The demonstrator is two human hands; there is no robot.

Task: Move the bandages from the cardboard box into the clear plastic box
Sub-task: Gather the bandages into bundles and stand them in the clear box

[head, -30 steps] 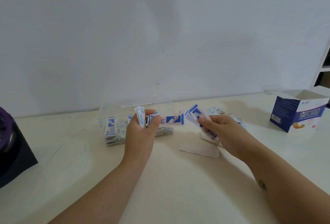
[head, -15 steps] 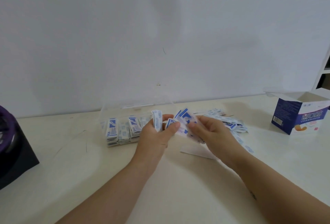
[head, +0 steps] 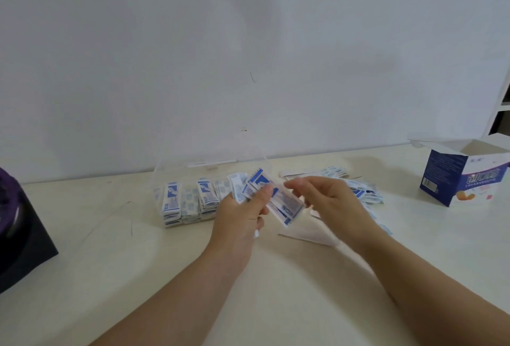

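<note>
1. Firstly, at the far left edge a dark block with a purple rounded thing on top stands on the pale table.
2. Next to the right, near the wall, is the clear plastic box, open at the top. Its walls are almost invisible.
3. Inside it, the stacked bandages stand on edge in close rows. Each one is a small flat white wrapper with blue print, and some show a blue corner mark.
4. Just right of this box, the left hand is raised above the table. Its thumb presses from the front and the fingers curl behind, so it pinches a bundle of bandages. The bundle fans out: short wrappers point up, and one long strip slants down to the right.
5. Facing it is the right hand, fingers loosely curled and close together, tips very near the upper end of the strip. Because of blur I cannot tell if they touch it.
6. Under this hand a white paper lies flat on the table.
7. Behind the right hand, a loose pile of bandages is spread on the table, same white and blue.
8. At the far right, well apart, the cardboard box stands upright with flaps open. It is dark blue and white.
</note>
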